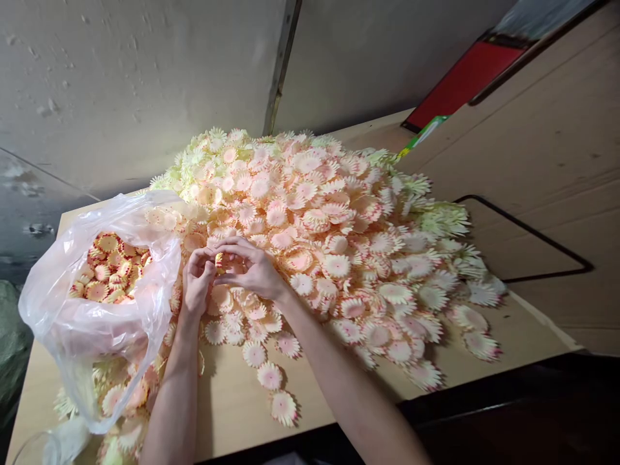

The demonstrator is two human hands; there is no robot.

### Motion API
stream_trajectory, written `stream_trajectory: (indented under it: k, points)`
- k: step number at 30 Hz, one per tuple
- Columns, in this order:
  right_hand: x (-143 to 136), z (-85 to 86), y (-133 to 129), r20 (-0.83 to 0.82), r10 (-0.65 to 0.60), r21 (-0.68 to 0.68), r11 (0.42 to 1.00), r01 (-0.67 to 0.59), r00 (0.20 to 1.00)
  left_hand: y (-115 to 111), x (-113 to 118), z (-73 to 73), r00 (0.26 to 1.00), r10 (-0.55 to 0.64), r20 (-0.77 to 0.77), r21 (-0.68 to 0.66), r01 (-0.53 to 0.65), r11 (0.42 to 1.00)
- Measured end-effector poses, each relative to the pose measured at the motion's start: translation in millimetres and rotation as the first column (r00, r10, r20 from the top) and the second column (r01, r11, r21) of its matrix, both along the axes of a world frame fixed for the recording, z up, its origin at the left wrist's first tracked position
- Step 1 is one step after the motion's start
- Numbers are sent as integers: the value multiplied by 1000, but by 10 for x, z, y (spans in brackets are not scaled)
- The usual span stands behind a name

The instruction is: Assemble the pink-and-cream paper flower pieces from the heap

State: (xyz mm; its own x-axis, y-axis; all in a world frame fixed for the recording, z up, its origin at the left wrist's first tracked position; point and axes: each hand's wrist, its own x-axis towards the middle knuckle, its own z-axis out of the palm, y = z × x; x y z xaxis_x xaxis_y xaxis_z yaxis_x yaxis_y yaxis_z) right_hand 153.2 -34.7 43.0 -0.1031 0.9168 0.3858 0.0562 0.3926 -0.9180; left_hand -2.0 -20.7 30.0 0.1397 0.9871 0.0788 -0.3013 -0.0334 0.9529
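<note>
My left hand (197, 284) is closed in a pinch, its thumb and forefinger on a small yellow flower piece with red edges (219, 261). From the other side my right hand (254, 268) curves its fingers and thumb round the same flower piece, tips close to the left fingertips. The fingers partly hide it. Both hands are above the near left side of a large heap of pale pink and cream flower pieces (310, 213) with toothed edges. To the left stands an open clear plastic bag (162, 258) containing smaller curled flower pieces with red edges (113, 268).
The heap spreads over a light wooden table (232, 413), with greenish flower pieces (443, 219) at its edges. Cardboard (547, 194) and a red panel (465, 81) border the right. A grey wall (169, 84) rises behind. A clear round container (36, 449) sits at lower left.
</note>
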Motion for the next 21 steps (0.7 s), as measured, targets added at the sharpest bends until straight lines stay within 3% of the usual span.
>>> stream_trajectory:
  k: [3,6,12,18,21]
  points:
    - [-23,-52,2,-271,-42,-162,987,-3,962,-9,16,0,998,-7,68,-39,9,999]
    - [-36,-66,-8,-389,-106,-272,962,-3,915,-11,16,-12,995,-4,104,-41,9,999]
    - [-21,17,-23,-377,-131,-309,951,9,917,-7,11,-41,995,-42,96,-5,42,999]
    - [-36,25,-50,-322,-42,-400,911,-96,946,-24,11,-3,1000,-9,-7,71,10,997]
    - [-30,2,-53,-287,-22,-392,915,-97,958,-28,13,-28,1000,11,2,39,-11,999]
